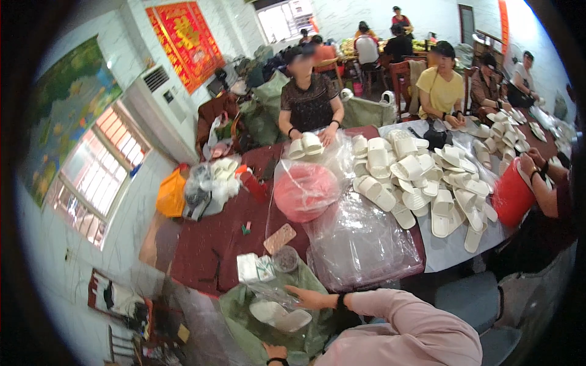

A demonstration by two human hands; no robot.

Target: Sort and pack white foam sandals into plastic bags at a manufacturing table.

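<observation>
- right hand flat, fingers spread, palm down on a clear plastic bag; clamped on nothing; black wristband on the wrist
- left hand at the lower edge, mostly hidden; cannot tell if it grips anything
- pair of white slippers lies inside that bag, just under and left of the right hand, resting in a green sack
- dark red tabletop beyond, with a stack of clear bags
- heap of white slippers further right
- person opposite holds a slipper pair
</observation>
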